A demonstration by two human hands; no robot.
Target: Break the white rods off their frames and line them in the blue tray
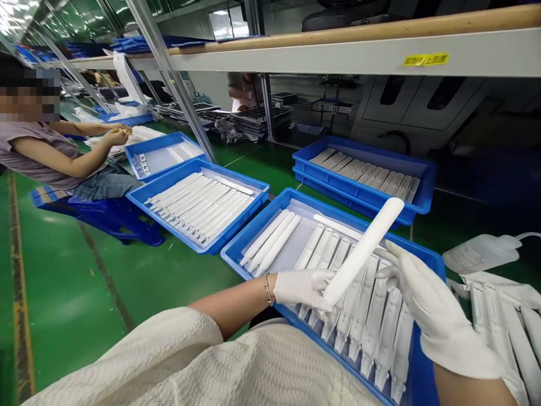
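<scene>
Strip held aslant over ordered tray

A white strip (363,251) was aslant above the near tray (433,262), its far end raised, apparently to keep it clear of the row (357,321) beneath. The left hand (306,287) was clamped on its lower end; the right hand (431,304) stood at its right edge, fingers partly extended, and whether they bore on it could not be told. Gloves covered both, presumably against smudging. The row lay side by side, seemingly for order; three others (270,242) lay apart at the left. Beyond stood stacked trays (338,190), probably to save room. A bottle (479,255) was near the right hand.
</scene>
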